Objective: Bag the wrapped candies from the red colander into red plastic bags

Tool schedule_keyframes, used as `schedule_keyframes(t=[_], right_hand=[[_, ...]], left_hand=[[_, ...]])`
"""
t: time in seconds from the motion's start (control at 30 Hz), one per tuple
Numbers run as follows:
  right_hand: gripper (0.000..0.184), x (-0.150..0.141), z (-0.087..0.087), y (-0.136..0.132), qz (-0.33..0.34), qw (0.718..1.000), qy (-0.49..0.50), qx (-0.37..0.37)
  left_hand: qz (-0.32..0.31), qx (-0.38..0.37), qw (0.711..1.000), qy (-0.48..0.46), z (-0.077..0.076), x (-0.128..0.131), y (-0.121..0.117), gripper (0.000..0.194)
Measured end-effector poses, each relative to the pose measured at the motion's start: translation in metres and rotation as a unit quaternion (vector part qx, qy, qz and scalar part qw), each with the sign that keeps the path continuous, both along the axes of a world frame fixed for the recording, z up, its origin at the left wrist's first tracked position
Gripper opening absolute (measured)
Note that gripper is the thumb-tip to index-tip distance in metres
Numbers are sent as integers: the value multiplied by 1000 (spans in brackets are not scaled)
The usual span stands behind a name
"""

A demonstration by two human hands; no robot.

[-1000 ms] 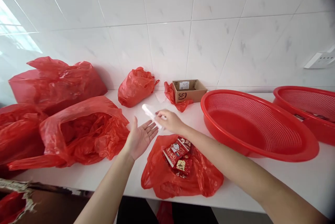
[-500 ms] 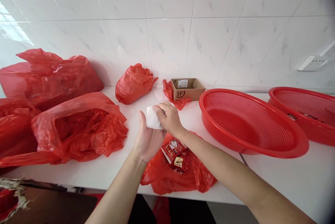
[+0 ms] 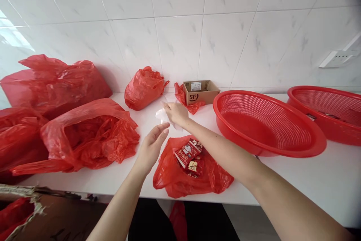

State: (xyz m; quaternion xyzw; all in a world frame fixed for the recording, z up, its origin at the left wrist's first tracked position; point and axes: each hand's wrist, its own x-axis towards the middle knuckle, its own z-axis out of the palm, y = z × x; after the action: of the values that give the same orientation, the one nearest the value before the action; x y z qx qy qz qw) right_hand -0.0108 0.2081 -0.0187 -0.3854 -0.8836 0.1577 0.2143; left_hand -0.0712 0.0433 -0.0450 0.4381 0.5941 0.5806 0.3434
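My right hand (image 3: 178,114) is closed on a white tissue-like sheet (image 3: 161,114), gripped between thumb and fingers over the table. Motion blurs the sheet, so its exact kind is unclear. Just below and to its left, my left hand (image 3: 152,146) is open and holds nothing, its fingers pointing right and the thumb apart. Under my right forearm lies a spread red plastic bag (image 3: 208,181) at the table's front edge. Inside the bag are red printed snack packets (image 3: 187,153), one bearing a white cartoon figure.
Bulky red plastic bags (image 3: 93,135) fill the left side. A tied red bag (image 3: 143,88) and a small cardboard box (image 3: 204,96) stand by the tiled wall. On the right are two red perforated baskets (image 3: 262,150). A torn carton (image 3: 64,214) sits at lower left.
My left hand has come away from the sheet and moved down and left, its fingers turning rightward. My right hand keeps the white sheet and has shifted slightly upward. The view has tilted slightly.
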Motion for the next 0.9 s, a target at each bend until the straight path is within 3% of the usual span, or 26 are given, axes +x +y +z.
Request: schedule_keyframes(t=[0.07,0.1,0.2,0.27,0.33,0.4,0.47,0.57,0.67,0.8,0.9], right_hand=[[60,7,2,11,-33,998,-41,37],[54,12,2,14,-40,997,-55,46],[45,34,0,7,-11,995,-85,48],[36,54,-5,-11,47,993,-104,39],[29,76,-12,-34,109,987,-115,38],[27,99,-20,-55,137,980,-137,49],[31,121,-26,-70,122,975,-180,47],[38,141,-30,-85,104,974,-199,25],[33,146,-32,-96,150,980,-130,12],[37,147,-33,-103,183,976,-119,-15],[49,162,-29,-102,170,972,-159,35]], left_hand=[[35,9,986,163,-5,3,-11,31],[47,18,962,268,-9,6,-16,29],[31,35,853,519,-20,11,-30,25],[7,14,802,598,-24,11,-35,27],[27,-21,785,618,-26,7,-37,39],[53,-63,808,584,-26,1,-40,61],[30,-125,855,503,-26,-5,-43,66],[-32,-204,911,358,-25,-8,-48,41],[-43,-186,955,229,-24,-5,-47,31],[-40,-139,983,117,-16,0,-43,47],[10,-137,980,143,-7,-8,-50,55]])
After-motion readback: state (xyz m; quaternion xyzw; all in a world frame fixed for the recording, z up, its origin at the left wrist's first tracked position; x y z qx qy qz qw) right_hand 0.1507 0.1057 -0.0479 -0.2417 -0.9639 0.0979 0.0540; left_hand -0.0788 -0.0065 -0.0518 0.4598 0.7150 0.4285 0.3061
